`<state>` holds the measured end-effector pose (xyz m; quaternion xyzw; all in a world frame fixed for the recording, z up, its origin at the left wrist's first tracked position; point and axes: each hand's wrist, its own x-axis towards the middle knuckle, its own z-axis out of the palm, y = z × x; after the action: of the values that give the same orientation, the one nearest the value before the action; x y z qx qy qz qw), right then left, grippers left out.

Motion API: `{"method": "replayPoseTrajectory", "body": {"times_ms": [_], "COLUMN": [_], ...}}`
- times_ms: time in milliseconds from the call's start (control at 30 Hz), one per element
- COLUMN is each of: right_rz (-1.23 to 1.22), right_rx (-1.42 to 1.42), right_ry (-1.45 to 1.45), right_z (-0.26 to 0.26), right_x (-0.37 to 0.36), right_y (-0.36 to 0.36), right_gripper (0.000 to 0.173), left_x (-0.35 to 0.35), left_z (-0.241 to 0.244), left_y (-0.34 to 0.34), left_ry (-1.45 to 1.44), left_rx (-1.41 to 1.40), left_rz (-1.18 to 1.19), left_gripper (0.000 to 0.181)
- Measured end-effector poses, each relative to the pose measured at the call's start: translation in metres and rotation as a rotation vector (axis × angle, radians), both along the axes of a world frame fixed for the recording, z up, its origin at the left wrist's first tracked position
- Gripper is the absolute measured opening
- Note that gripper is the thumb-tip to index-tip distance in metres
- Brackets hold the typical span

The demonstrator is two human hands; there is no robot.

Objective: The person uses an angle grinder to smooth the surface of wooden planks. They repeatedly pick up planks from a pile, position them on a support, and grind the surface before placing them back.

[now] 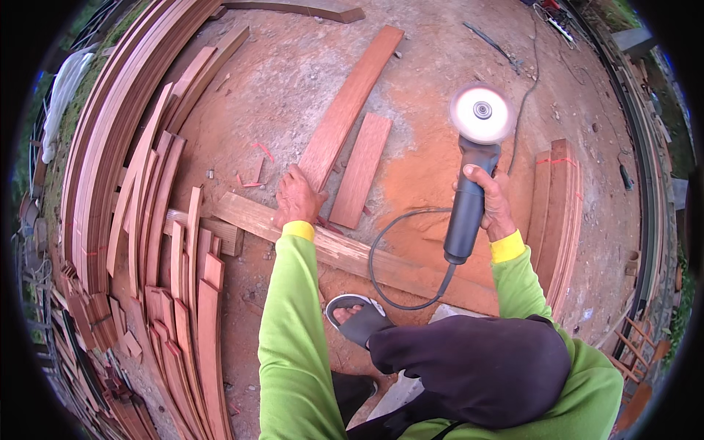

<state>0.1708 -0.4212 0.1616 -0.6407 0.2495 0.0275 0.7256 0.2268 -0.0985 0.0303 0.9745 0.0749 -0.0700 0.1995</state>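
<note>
My left hand (300,197) grips the near end of a long reddish wooden board (352,104), which rests across a pale timber (341,250) lying on the ground. A shorter wooden board (361,170) lies just to the right of the long one. My right hand (487,195) is closed around the dark body of an angle grinder (467,203), held up to the right of both boards. Its disc (482,113) points away from me and looks blurred, with the round hub at its middle. A black cable loops from the grinder's near end.
Stacked long boards (110,137) and loose strips (181,330) fill the left side. A bundle of boards (555,220) tied with red string stands at the right. Orange sawdust (421,181) covers the ground between. A power strip (561,28) lies at the far right. My sandalled foot (357,316) is near the timber.
</note>
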Motion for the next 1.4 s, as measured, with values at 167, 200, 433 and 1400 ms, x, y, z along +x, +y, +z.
{"method": "replayPoseTrajectory", "body": {"times_ms": [167, 200, 433, 1400], "right_rz": [0.003, 0.015, 0.009, 0.209], "right_rx": [-0.037, -0.029, 0.091, 0.09], "right_ry": [-0.017, -0.018, -0.004, 0.004], "right_z": [0.003, 0.002, -0.008, -0.018], "right_x": [0.008, 0.008, -0.005, -0.003], "right_y": [0.004, 0.002, 0.006, 0.047], "right_gripper": [0.044, 0.044, 0.038, 0.042], "left_x": [0.004, 0.006, -0.034, -0.285], "left_z": [0.018, 0.028, 0.085, 0.065], "left_y": [-0.006, -0.009, 0.041, 0.314], "left_ry": [0.179, 0.218, 0.216, -0.267], "left_rx": [-0.083, -0.108, -0.136, 0.25], "left_rz": [0.044, 0.04, 0.167, 0.425], "left_gripper": [0.067, 0.067, 0.058, 0.07]}}
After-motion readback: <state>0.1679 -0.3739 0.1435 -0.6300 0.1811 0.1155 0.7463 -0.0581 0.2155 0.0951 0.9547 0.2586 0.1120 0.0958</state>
